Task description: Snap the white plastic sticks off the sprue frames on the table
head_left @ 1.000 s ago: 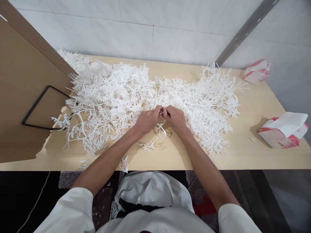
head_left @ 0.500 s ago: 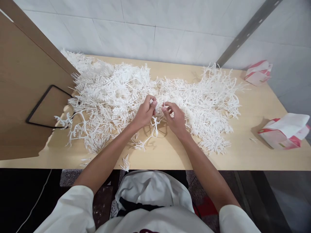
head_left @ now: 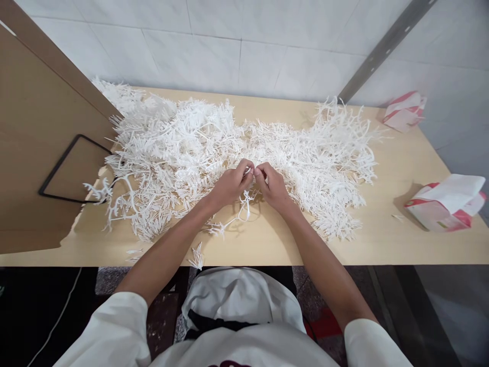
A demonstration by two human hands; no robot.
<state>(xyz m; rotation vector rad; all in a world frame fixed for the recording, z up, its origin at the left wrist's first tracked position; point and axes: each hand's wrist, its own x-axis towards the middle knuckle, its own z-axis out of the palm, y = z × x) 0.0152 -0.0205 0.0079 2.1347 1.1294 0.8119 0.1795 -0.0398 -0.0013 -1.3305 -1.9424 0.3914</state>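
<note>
My left hand point(head_left: 232, 184) is closed in a pinch around a white branching plastic stem point(head_left: 244, 210). The stem's forked lower part hangs out beneath the fingers, over the table. Fingertip to fingertip with it, my right hand point(head_left: 273, 187) is also pinched closed. Whatever lies between the right fingertips is too small and covered to make out. Behind both hands spreads a heap of white plastic sprigs point(head_left: 183, 137), with more sprigs point(head_left: 317, 153) to the right.
A cardboard box point(head_left: 49, 127) with a black wire frame point(head_left: 57, 168) stands at the left. Two red-and-white paper containers point(head_left: 445, 204) sit on the right of the wooden table point(head_left: 382, 234). A loose sprig point(head_left: 197, 256) lies at the front edge.
My hands have come together: the right moved left and the left slightly right and down, so their fingertips now meet. The hanging stem shifted a little with the left hand.
</note>
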